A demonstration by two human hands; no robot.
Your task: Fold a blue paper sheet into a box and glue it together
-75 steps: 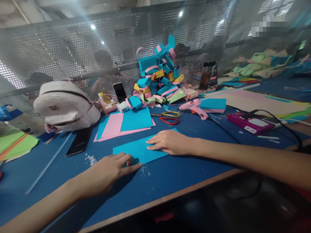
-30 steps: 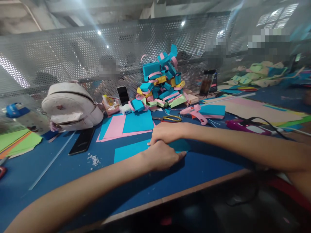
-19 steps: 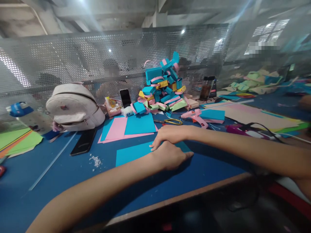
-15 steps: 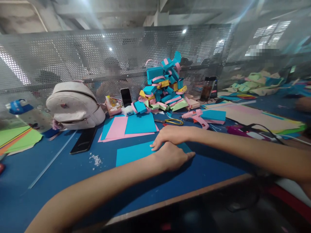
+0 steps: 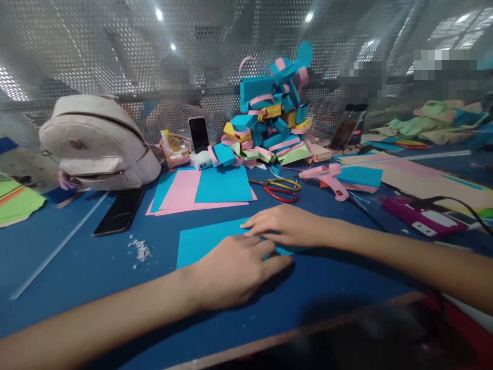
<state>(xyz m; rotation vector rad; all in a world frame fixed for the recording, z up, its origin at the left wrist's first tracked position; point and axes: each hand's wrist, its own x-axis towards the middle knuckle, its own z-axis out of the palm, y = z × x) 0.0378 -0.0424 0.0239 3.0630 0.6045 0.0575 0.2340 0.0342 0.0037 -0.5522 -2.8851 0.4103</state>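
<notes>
A blue sheet of paper (image 5: 204,243) lies flat on the blue tabletop, partly covered by both hands. My left hand (image 5: 239,264) rests across its near edge, fingers extended to the right and nothing gripped. Just beyond it, my right hand (image 5: 287,226) lies palm down on the sheet, its fingers pointing left and loosely spread. The fingers of the two hands come close together over the paper. Behind the sheet is a stack of blue and pink paper (image 5: 223,186). Scissors (image 5: 283,189) with red and yellow handles lie right of that stack.
A pink glue gun (image 5: 327,177) and a purple power strip (image 5: 423,218) with cables lie at right. A pile of folded paper pieces (image 5: 273,113) stands at the back. At left are a white backpack (image 5: 96,146), a black phone (image 5: 119,211) and white crumbs (image 5: 141,250).
My left hand has drawn back leftward along the near edge of the sheet. The right hand's fingers have spread flatter. The view has tilted down and come closer to the table.
</notes>
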